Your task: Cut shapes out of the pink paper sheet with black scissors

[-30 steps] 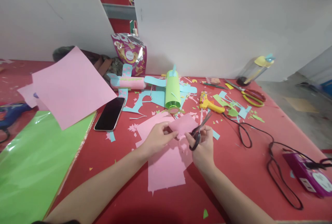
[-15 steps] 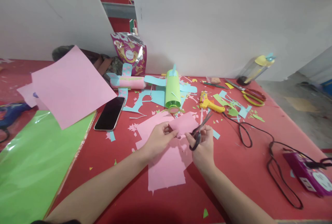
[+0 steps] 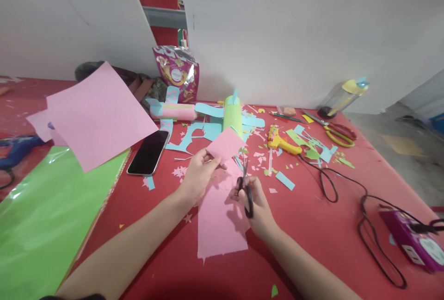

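Between the thumb and fingers of my left hand (image 3: 198, 175) is a small piece of pink paper (image 3: 227, 144), raised above the table. My right hand (image 3: 258, 207) grips black-handled scissors (image 3: 245, 188) with the blades pointing away from me, apart from the held paper. Beneath both hands lies a larger pink sheet (image 3: 222, 230) with ragged edges. Just beyond the raised piece stands a green paper tube plane (image 3: 231, 110) with light blue wings, its near end covered by the pink paper. A pink tube plane (image 3: 178, 112) rests to its left.
A phone (image 3: 148, 153), a large pink sheet (image 3: 100, 117) and a green sheet (image 3: 52, 216) are at left. Rightward lie a yellow glue gun (image 3: 282, 142), red-and-yellow-handled scissors (image 3: 342, 134), a bottle (image 3: 343, 98) and a purple power strip (image 3: 412, 240). Paper scraps are scattered around.
My left hand has turned and moved left and slightly away with the pink piece. The scissors in my right hand have drawn back from it, down and left, and now point forward.
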A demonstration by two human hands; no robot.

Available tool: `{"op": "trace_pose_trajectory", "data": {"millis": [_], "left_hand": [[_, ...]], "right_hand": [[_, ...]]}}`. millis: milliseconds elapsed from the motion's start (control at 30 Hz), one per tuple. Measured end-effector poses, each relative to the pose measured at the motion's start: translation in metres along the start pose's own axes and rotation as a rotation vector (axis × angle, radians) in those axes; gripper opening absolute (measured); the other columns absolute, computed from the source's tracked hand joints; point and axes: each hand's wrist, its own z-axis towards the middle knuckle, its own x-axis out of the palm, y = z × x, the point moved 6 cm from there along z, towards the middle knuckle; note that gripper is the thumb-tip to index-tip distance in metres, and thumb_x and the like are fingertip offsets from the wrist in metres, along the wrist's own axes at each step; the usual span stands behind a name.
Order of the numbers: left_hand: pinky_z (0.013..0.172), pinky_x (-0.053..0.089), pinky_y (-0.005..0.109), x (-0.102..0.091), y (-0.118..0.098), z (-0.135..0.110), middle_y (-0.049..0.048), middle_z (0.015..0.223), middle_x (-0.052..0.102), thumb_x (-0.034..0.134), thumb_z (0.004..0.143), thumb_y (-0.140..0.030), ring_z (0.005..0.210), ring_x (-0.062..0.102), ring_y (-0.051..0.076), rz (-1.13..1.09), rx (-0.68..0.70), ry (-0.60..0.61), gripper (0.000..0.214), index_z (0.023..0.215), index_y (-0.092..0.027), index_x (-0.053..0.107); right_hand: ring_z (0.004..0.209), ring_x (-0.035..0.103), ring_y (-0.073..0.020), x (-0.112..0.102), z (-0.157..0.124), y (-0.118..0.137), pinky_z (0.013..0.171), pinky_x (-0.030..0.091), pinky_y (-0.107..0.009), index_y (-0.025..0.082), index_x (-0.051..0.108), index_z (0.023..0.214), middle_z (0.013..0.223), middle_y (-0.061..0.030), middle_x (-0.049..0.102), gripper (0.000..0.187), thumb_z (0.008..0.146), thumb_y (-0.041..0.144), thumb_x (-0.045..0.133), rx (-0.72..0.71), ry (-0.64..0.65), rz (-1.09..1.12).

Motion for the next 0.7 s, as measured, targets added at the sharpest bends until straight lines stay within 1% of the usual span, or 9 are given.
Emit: {"op": "trace_pose_trajectory", "data": {"millis": [67,200,333,433,533,700], "left_hand": [[0.059,0.045,0.022,0.001,-0.002,-0.001,-0.0020,0.063,0.053,0.054,0.070,-0.020,0.058,0.053,0.009,0.022,0.013,0.004,0.009,0.075,-0.013,0.050],[0.063,0.046,0.024,0.002,-0.003,-0.003,-0.0004,0.066,0.055,0.054,0.070,-0.022,0.062,0.055,0.010,0.106,0.047,0.017,0.010,0.075,-0.013,0.050],[0.063,0.045,0.025,0.004,-0.002,-0.006,0.0007,0.068,0.056,0.053,0.070,-0.023,0.064,0.057,0.012,0.170,0.051,0.043,0.010,0.075,-0.014,0.051],[0.064,0.045,0.025,0.006,-0.002,-0.008,0.0011,0.068,0.058,0.054,0.070,-0.023,0.065,0.058,0.013,0.210,0.047,0.056,0.010,0.074,-0.014,0.051],[0.065,0.045,0.026,0.008,-0.004,-0.010,0.0016,0.068,0.059,0.054,0.070,-0.020,0.064,0.058,0.013,0.237,0.040,0.058,0.009,0.074,-0.013,0.052],[0.065,0.045,0.025,0.012,-0.007,-0.013,0.0012,0.066,0.059,0.055,0.068,-0.017,0.063,0.058,0.012,0.234,0.045,0.078,0.005,0.071,-0.013,0.052]], "right_hand": [[0.059,0.049,-0.0113,0.005,-0.001,-0.001,0.054,0.040,-0.027,0.024,0.036,0.073,0.070,0.0037,0.049,0.027,0.067,0.037,0.059,0.036,0.049,-0.011],[0.053,0.044,-0.0092,0.011,-0.003,0.000,0.047,0.038,-0.023,0.023,0.037,0.070,0.072,0.0031,0.047,0.031,0.063,0.039,0.062,0.086,0.087,-0.043],[0.048,0.036,-0.0075,0.012,-0.003,0.000,0.041,0.033,-0.020,0.024,0.037,0.070,0.071,0.0036,0.045,0.029,0.065,0.041,0.060,0.074,0.129,-0.060],[0.046,0.033,-0.0072,0.012,-0.003,0.000,0.040,0.031,-0.020,0.024,0.037,0.071,0.069,0.0042,0.043,0.027,0.067,0.041,0.058,0.074,0.139,-0.071],[0.047,0.034,-0.0074,0.011,-0.002,0.001,0.042,0.033,-0.021,0.024,0.037,0.069,0.068,0.0047,0.043,0.029,0.065,0.042,0.059,0.086,0.117,-0.073],[0.052,0.041,-0.0093,0.009,-0.002,0.004,0.045,0.035,-0.022,0.023,0.037,0.070,0.069,0.0042,0.045,0.033,0.063,0.045,0.061,0.091,0.090,-0.072]]}}
